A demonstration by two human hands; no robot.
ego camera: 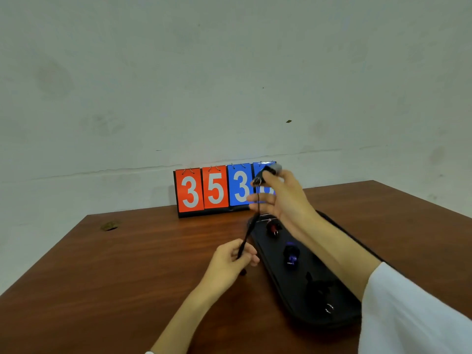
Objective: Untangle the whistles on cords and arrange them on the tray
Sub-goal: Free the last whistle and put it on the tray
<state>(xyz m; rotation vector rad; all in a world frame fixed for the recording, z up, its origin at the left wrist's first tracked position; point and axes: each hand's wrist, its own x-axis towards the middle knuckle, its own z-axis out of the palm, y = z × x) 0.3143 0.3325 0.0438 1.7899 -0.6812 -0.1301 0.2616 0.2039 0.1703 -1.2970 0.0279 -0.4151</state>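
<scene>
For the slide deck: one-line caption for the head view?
Right hand holds up a whistle, left hand pinches its cord; three more whistles lie in the tray.

Brown wooden table [127, 264] against a stained, cracked whitish wall [178, 72].

The reddish-brown wood-grain tabletop [153, 264] bears a flip scoreboard [222, 210]: two orange-red cards [201, 187], two blue cards [240, 185], white numerals. On the black oblong tray [278, 267] lie a dark red whistle [273, 227], a blue-purple whistle [290, 254] and a black whistle [318, 292]. The blurred raised whistle [272, 169] seems grey and black; its cord [246, 236] is black.
</scene>
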